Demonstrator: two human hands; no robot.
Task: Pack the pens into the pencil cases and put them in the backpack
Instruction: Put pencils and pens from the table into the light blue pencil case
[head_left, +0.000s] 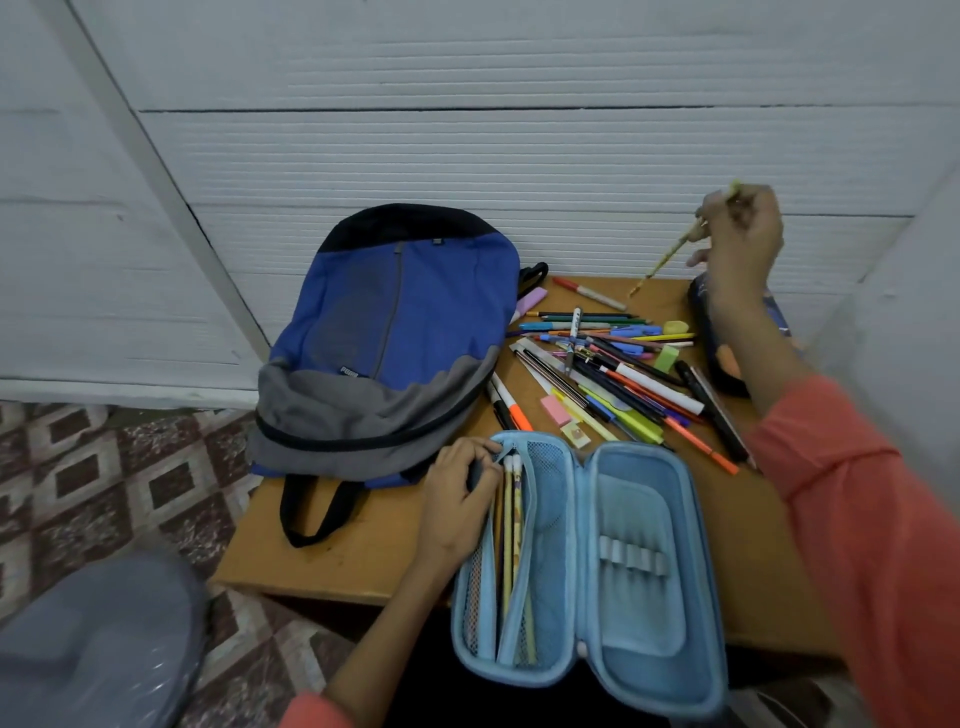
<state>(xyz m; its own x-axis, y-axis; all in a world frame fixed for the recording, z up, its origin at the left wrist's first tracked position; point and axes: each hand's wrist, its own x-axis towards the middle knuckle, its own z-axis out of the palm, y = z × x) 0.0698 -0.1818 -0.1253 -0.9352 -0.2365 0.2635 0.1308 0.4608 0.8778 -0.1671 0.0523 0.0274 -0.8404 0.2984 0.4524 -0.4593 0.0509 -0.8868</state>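
Note:
A light blue pencil case (639, 561) lies open at the table's near edge, with several pencils (511, 525) in its left half. My left hand (460, 499) holds the case's left rim and divider near the top. My right hand (740, 244) is raised at the far right and pinches a yellow pencil (667, 257), tip pointing down. Under that wrist lies a dark pencil case (722, 353). A heap of loose pens, pencils and markers (618, 374) lies between the cases. A blue and grey backpack (384, 343) lies flat at the table's left, zipped.
The small wooden table (363, 551) stands against a white panelled wall (519, 156). Pink, yellow and green erasers (556, 410) lie among the pens. Patterned floor tiles (104, 478) and a grey plastic chair (93, 644) are to the left.

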